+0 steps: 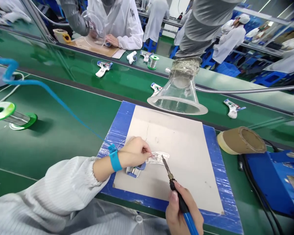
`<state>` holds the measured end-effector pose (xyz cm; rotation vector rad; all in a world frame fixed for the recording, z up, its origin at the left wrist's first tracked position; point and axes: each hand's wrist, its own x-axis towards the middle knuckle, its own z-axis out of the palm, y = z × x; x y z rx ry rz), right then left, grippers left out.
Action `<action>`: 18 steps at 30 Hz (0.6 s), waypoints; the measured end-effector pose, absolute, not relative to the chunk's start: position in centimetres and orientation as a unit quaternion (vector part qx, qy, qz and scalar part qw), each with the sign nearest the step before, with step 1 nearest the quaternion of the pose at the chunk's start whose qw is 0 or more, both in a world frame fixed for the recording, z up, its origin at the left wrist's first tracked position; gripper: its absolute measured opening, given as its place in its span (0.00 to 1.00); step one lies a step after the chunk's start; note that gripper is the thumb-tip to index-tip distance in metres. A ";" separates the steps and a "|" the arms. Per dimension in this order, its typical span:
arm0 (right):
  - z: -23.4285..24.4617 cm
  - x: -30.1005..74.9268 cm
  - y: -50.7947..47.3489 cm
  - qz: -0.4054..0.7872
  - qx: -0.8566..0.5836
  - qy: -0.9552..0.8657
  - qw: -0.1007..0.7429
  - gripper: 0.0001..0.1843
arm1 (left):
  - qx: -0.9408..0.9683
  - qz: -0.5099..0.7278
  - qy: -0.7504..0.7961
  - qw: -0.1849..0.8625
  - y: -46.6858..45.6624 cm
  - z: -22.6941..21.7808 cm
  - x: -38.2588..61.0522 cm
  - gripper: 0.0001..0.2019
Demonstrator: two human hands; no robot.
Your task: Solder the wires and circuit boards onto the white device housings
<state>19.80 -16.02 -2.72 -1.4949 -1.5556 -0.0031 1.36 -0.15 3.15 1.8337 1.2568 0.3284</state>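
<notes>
My right hand [183,209] grips the blue and black handle of a soldering iron [172,181], whose tip points at a clear-white plastic shell [159,157] on the pale sheet. Thumb and fingertips of my left hand [137,151] are pinched together at the shell's left end; what lies between them is too small to make out. A thin wire [147,132] curves up behind that hand. Below the left hand lies a blue and white part [136,170], partly covered by it. A blue wrist strap [115,160] with a coiled cord circles my left wrist.
The pale sheet [171,130] lies on a blue board [225,182]. Above it hangs a clear extraction hood [178,101]. A solder spool [17,117] stands left; a cardboard roll [242,140] and blue box [271,182] stand right. Gun-shaped devices [104,68] lie beyond, near a co-worker [117,26].
</notes>
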 end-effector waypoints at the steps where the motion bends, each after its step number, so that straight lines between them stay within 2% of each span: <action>1: -2.8 19.9 -16.1 0.001 -0.605 -0.640 0.473 0.11 | 0.743 0.134 0.501 0.424 -0.2 3.1 1.3 0.06; 8: -2.7 19.8 -16.3 0.007 -0.613 -0.639 0.465 0.09 | 0.775 0.124 0.491 0.378 -0.5 3.5 1.4 0.06; 12: -2.4 19.5 -16.1 0.013 -0.614 -0.630 0.475 0.10 | 0.771 0.114 0.494 0.385 -0.4 3.5 1.3 0.07; 18: -1.6 19.4 -16.0 0.008 -0.627 -0.641 0.443 0.09 | 0.766 0.133 0.490 0.395 0.1 3.1 1.1 0.06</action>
